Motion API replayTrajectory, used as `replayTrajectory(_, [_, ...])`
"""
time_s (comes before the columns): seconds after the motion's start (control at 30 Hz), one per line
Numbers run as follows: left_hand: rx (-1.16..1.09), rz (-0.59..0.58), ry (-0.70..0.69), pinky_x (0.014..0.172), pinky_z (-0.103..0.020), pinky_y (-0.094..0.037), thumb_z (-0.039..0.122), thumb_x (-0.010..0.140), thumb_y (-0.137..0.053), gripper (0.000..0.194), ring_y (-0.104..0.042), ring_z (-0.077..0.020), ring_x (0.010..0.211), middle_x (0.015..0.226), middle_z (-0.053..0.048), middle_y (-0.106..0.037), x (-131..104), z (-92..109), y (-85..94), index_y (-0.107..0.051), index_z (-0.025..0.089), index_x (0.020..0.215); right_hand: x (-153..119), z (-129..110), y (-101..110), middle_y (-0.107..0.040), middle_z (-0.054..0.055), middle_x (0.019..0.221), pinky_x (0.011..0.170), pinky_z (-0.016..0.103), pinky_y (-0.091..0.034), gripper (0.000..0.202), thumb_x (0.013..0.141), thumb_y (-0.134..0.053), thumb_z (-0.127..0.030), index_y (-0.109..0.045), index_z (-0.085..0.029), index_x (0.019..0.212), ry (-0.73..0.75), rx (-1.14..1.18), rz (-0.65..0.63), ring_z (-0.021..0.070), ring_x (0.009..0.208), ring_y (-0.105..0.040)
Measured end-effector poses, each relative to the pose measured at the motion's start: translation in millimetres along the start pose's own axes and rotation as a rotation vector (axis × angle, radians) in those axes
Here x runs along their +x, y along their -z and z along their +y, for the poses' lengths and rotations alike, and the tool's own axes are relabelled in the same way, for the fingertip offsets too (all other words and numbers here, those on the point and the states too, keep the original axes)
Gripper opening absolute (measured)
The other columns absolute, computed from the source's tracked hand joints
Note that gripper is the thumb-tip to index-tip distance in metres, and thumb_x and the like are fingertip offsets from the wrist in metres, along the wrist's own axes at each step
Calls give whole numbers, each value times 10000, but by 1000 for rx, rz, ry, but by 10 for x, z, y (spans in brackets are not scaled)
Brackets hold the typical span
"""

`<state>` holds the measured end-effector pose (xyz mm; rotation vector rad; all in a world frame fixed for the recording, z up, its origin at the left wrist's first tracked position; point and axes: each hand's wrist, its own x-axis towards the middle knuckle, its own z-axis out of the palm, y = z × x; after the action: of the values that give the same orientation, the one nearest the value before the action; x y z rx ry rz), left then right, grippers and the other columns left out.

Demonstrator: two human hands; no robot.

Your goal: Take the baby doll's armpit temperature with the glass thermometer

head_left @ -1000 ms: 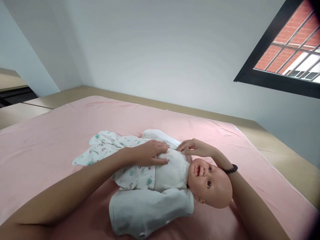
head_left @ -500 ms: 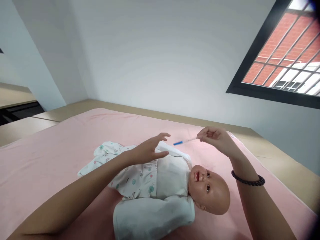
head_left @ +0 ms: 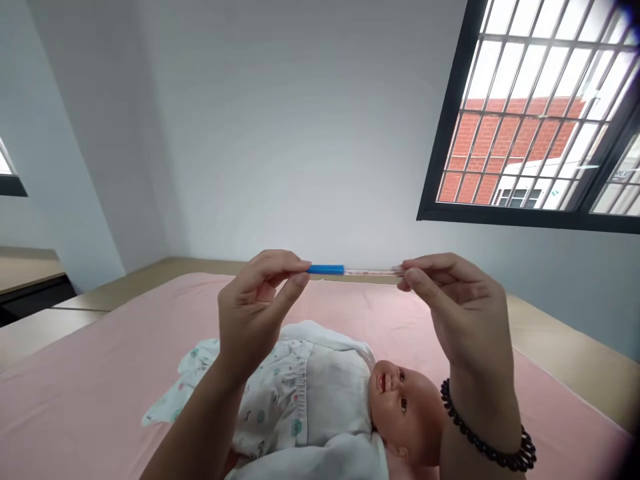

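Observation:
A thin clear stick with a blue end, which looks like a thermometer (head_left: 326, 269), is held level above the bed. My left hand (head_left: 263, 300) pinches the tip of its blue end between thumb and fingers. At the other end, the clear tip sits in the pinched fingers of my right hand (head_left: 455, 293), whose wrist wears a dark beaded bracelet (head_left: 487, 443). Below both hands a baby doll (head_left: 413, 417) lies on its back, head to the right, in white clothes with a printed lower part (head_left: 270, 400). My left forearm hides part of the clothing.
A pink sheet (head_left: 75, 400) covers the wooden table (head_left: 560, 340), whose bare edge shows at the back and right. Behind it stands a pale wall, with a barred window (head_left: 520, 133) at the upper right.
My left hand has closed on the blue end of the stick, after being open beside it. Both hands are raised higher in view, and the stick is now level. The view has tilted up.

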<state>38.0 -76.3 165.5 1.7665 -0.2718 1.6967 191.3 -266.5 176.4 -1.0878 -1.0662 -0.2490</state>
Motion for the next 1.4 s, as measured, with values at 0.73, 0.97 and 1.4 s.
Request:
replayTrajectory(0.73, [102, -100, 65, 842, -365, -562, 281, 898, -765, 80, -639, -184, 899, 908, -34, -687, -7, 58, 143, -725, 257, 963, -151, -100, -68, -710, 13, 894, 648, 241, -598, 85, 937, -742, -344, -726, -263, 959, -85, -152, -82, 133, 754, -666])
replayTrajectory(0.97, [62, -58, 57, 762, -346, -568, 357, 886, -788, 132, -643, -169, 812, 835, -23, -680, 2, 110, 177, -714, 250, 910, -157, -116, -71, -708, 26, 781, 636, 276, -617, 143, 918, -764, -377, -746, -248, 862, -57, -136, -81, 165, 737, -688])
replayTrajectory(1.4, [52, -145, 80, 840, -338, -578, 272, 908, -764, 127, -683, -174, 916, 949, -30, -744, -3, 151, 174, -755, 272, 1035, -184, -171, -74, -689, 29, 884, 609, 263, -601, 97, 919, -756, -331, -719, -264, 979, -78, -169, -71, 165, 784, -671])
